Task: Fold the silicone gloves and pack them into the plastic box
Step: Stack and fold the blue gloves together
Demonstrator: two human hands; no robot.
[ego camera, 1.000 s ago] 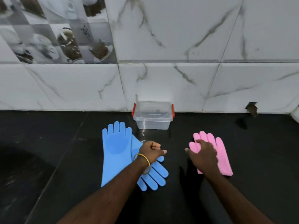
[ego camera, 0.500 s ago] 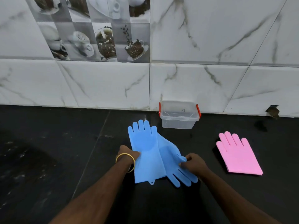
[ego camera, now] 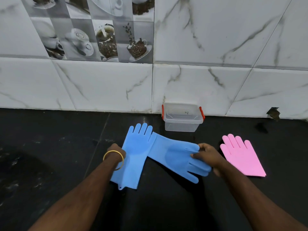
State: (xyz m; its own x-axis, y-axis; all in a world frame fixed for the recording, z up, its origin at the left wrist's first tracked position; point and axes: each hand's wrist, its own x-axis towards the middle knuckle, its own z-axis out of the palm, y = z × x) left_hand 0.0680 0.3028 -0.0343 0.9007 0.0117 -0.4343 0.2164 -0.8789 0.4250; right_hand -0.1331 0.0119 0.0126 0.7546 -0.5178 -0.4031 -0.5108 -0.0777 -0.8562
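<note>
Fingers (ego camera: 199,146) of R hand (ego camera: 208,155) pinching blue glove (ego camera: 176,157), L hand (ego camera: 116,150) fingers hidden, can't tell.

white marbled wall tiles (ego camera: 216,39), coffee-print tile panel (ego camera: 100,35), glossy black counter (ego camera: 41,147)

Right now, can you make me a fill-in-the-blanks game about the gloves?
1. The right hand pinches a ____ glove.
2. The pink glove lies ____ on the counter.
3. The plastic box has ____ clips.
4. The left hand wears a gold ____.

Missing words: blue; flat; red; bangle
</note>
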